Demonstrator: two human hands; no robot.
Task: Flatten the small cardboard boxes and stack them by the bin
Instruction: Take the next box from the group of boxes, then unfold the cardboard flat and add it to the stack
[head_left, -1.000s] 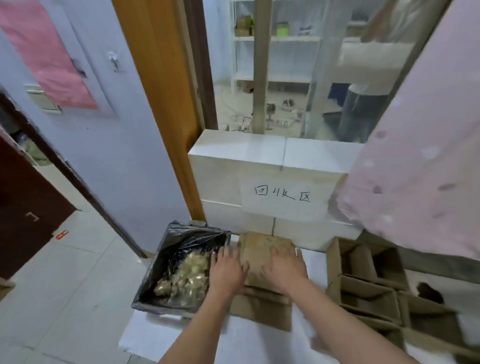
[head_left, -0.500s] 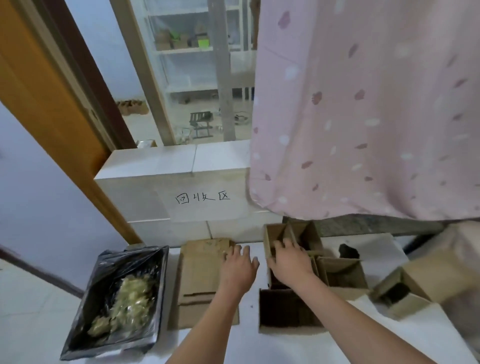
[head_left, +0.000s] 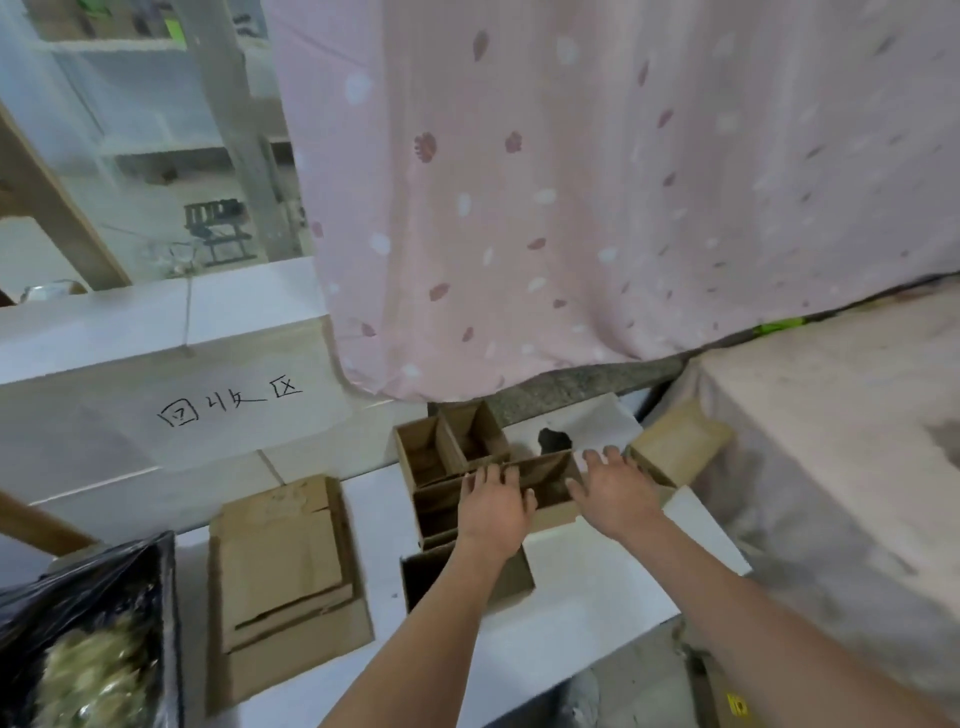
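Both hands out over the white worktop (head_left: 597, 577), palms down. Left hand (head_left: 493, 512) laid across the near wall of an upright open box (head_left: 545, 486), fingers (head_left: 485, 478) fairly straight and resting along its rim, nothing visibly curled round. Right hand (head_left: 618, 493) spread just right of that same box, fingers (head_left: 602, 460) splayed and straight, thumb side close against the box end (whether touching the cardboard, could not tell). Just beyond the left fingers, a second upright box (head_left: 449, 449) with a divider down its middle, standing against the tiled ledge (head_left: 156, 332). Below the left wrist, another open box (head_left: 467, 574) lying on its side, dark inside. Just past the right fingers, a further tan box (head_left: 675, 447) tilted at the worktop's edge, beside a cloth-covered surface (head_left: 831, 415). Well left of the left hand, the flattened boxes (head_left: 283, 566) lay stacked flat on the worktop, two or three layers showing, with the bin (head_left: 88, 634) in its black liner just beyond them at the lower left corner, something pale and blurred inside. Above the fingers hung a pink patterned curtain (head_left: 571, 182), its hem reaching down to the boxes. Handwritten characters (head_left: 228, 408) on the ledge front, left of both hands.
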